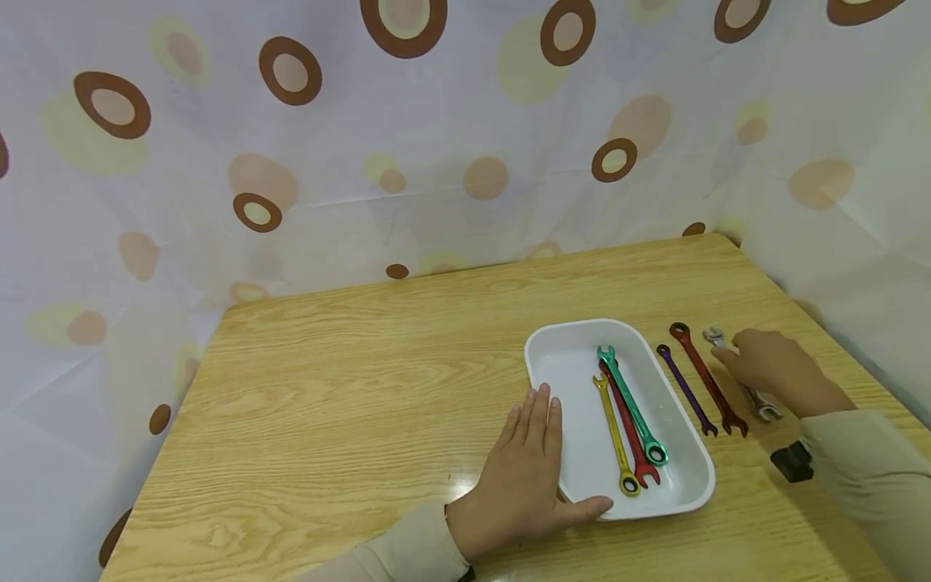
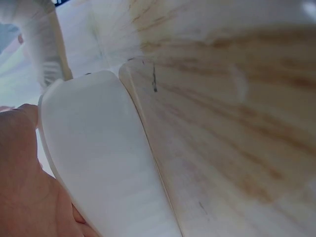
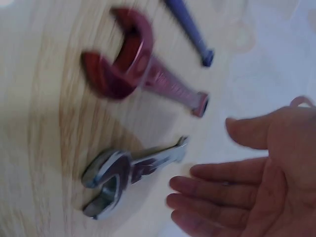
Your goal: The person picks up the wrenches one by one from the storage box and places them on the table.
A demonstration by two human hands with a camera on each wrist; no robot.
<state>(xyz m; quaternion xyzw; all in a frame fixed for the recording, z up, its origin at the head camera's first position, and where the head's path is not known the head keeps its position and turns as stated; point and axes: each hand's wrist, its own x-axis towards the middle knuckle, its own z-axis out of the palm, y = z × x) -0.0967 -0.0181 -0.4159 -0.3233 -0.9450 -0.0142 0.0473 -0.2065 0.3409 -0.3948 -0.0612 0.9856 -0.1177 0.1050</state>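
My left hand [image 1: 520,477] rests with straight fingers along the left rim of a white tray [image 1: 576,420], its thumb spread over the near left corner. In the left wrist view that hand lies against the tray's outer wall [image 2: 98,148]. Inside the tray are a green wrench [image 1: 629,396], a red wrench [image 1: 631,428] and a yellow wrench [image 1: 616,432]. My right hand [image 1: 774,368] is over a silver open-ended wrench [image 1: 764,408], hiding its middle in the head view. The right wrist view shows its fingers [image 3: 212,192] loosely extended beside that wrench, thumb apart.
A purple wrench [image 1: 687,392] and a larger dark red wrench [image 1: 707,376] lie on the wooden table [image 1: 349,404] between the tray and my right hand. A patterned cloth [image 1: 436,210] hangs behind the table and along its right side.
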